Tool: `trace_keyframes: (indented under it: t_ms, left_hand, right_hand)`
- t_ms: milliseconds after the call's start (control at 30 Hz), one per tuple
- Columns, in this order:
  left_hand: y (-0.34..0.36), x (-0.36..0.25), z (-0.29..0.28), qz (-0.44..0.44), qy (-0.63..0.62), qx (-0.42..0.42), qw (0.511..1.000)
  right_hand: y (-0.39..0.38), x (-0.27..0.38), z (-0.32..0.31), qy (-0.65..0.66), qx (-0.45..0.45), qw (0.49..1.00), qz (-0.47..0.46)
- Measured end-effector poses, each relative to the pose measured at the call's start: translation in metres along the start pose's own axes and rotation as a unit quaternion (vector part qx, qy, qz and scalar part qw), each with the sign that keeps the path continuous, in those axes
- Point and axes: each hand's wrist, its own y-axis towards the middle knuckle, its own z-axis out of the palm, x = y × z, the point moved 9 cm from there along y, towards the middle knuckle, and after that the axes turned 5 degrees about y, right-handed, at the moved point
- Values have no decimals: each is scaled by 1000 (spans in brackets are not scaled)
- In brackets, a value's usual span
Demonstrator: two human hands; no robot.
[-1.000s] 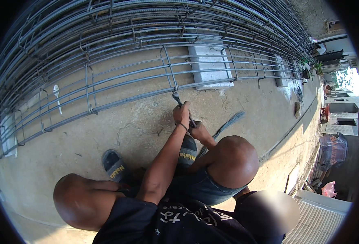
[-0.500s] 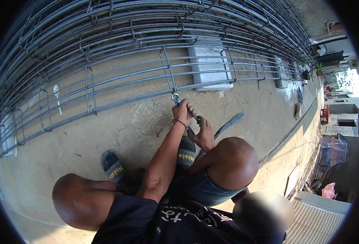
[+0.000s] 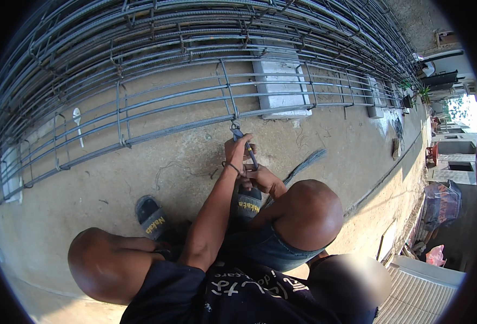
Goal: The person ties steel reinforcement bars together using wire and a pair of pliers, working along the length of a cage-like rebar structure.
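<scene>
My left hand [image 3: 238,148] grips dark-handled pincers [image 3: 252,156] close to their head, which points up at the lowest bars of a long steel rebar cage [image 3: 177,132]. The jaws meet a small wire loop at a tie by a stirrup; fine detail there is unclear. Lower down, my right hand [image 3: 257,177] is closed on the handles, partly behind my left wrist. Beside my right knee, a bundle of tie wire [image 3: 308,162] lies on the concrete floor [image 3: 114,194].
Stacked rebar cages [image 3: 195,27] span the top, over white blocks [image 3: 281,92]. A white spoon-shaped object [image 3: 79,129] lies left. My bent knees and sandals fill the lower middle. A wrapped bundle [image 3: 441,202], buildings and a plant [image 3: 423,92] line the right.
The pincers have swung between frames and now point more upright. My left hand has shifted slightly left, and my right hand has changed its hold on the handles, moving a little left since half a second ago.
</scene>
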Motion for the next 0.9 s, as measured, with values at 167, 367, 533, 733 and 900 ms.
trace_keyframes:
  t_ms: [167, 367, 533, 733, 900]
  left_hand:
    - [13, 1, 1, -38, -137, 190, 971]
    - [21, 14, -8, -57, -142, -160, 975]
    - [19, 3, -9, -24, 36, -266, 963]
    - [7, 11, 17, -25, -78, 95, 992]
    - [4, 9, 14, -48, -123, 79, 988]
  right_hand:
    - [8, -9, 23, 100, 115, 987, 46]
    - [-47, 65, 8, -414, -290, 816, -280]
    - [-48, 70, -8, -602, -366, 667, -243]
    - [-12, -1, -23, 99, 23, 995, -19]
    - [-14, -5, -19, 48, -61, 994, -83]
